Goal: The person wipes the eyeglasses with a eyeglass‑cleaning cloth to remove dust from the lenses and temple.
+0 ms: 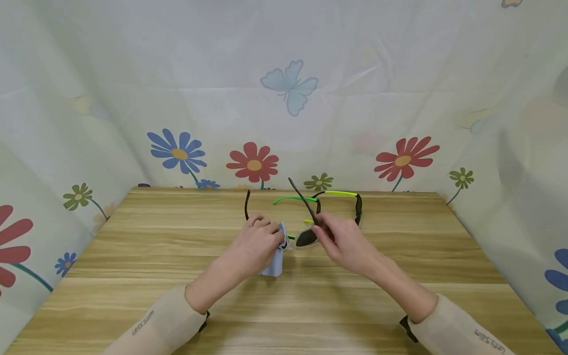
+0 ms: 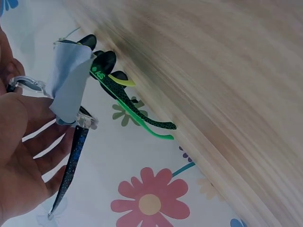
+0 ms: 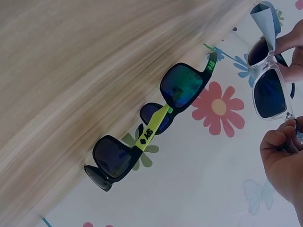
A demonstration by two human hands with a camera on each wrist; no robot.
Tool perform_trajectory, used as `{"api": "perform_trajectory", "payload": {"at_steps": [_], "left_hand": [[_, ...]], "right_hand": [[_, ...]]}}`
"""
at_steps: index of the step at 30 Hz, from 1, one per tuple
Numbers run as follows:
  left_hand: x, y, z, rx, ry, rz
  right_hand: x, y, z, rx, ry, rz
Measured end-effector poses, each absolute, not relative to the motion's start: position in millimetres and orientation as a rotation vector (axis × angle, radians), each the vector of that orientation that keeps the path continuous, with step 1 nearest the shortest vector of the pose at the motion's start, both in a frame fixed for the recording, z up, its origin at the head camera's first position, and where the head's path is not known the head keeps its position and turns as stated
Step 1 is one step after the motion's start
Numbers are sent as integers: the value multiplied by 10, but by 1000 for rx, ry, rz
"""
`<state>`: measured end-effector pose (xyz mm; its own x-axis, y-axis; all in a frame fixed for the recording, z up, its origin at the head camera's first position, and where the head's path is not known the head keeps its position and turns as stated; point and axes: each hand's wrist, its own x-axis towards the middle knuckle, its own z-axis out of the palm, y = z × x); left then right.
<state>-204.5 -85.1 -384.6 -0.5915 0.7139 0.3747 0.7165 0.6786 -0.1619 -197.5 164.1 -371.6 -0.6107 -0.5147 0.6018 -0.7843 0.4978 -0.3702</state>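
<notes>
Both hands hold one pair of clear-framed sunglasses (image 3: 270,97) with dark lenses, raised above the table with the temples spread. My right hand (image 1: 348,241) pinches them at the hinge of the right temple. On the other side, my left hand (image 1: 257,241) pinches a light blue cloth (image 1: 273,264) folded over the left lens. In the left wrist view the cloth covers most of that lens, and the dark speckled left temple (image 2: 73,165) angles past the spread fingers. The right wrist view shows the right lens uncovered and the cloth wrapped at the far end.
Beyond the hands, black sunglasses with green temples (image 3: 182,85) and black sunglasses with yellow temples (image 3: 116,156) rest on the wooden table (image 1: 177,241), close together near its back edge. A flower-printed curtain (image 1: 199,98) surrounds the table at the back and sides.
</notes>
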Motion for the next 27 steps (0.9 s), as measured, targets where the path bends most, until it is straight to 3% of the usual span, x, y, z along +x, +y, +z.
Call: {"api": "perform_trajectory", "payload": {"at_steps": [17, 27], "left_hand": [[-1995, -934, -3861, -1209, -2328, 121], [-1924, -999, -3766, -1217, -2258, 442]], "right_hand": [[-2014, 1759, -3696, 984, -2431, 883], [-2057, 1832, -3705, 964, -2442, 807]]}}
